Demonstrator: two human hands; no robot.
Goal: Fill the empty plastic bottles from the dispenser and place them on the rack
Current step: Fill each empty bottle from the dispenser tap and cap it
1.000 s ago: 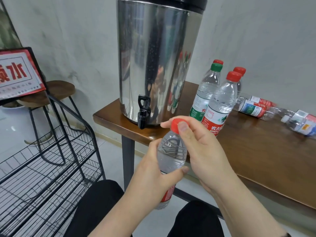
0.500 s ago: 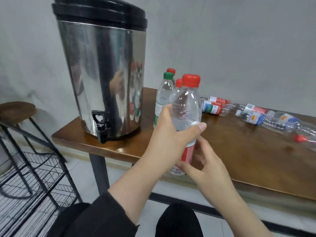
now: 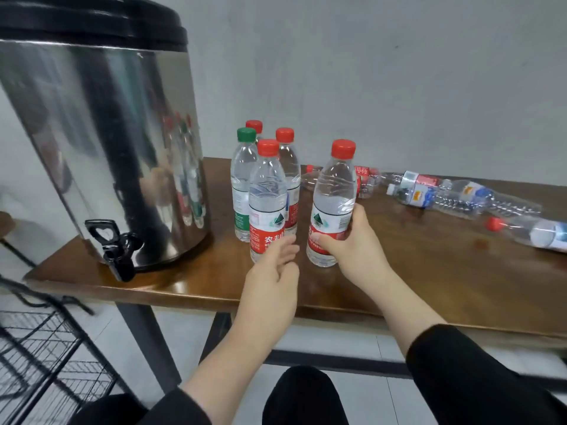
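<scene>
Landmark: steel dispenser (image 3: 101,148), no readable text on it.

Just right of dispenser, front red-capped bottle (image 3: 267,200): red-and-white label, white Chinese characters "农夫" legible, rest cut off by hand; green mountain emblem above.

Further right, bottle in right hand (image 3: 333,207): same red-and-white label with green mountain emblem, wording covered by fingers.

Green-capped bottle (image 3: 244,185), nearest dispenser: green-and-white label, print too small to read.

Far right of dispenser, bottles lying on tabletop (image 3: 429,191): blue and yellow labels, blurred, unreadable.
</scene>
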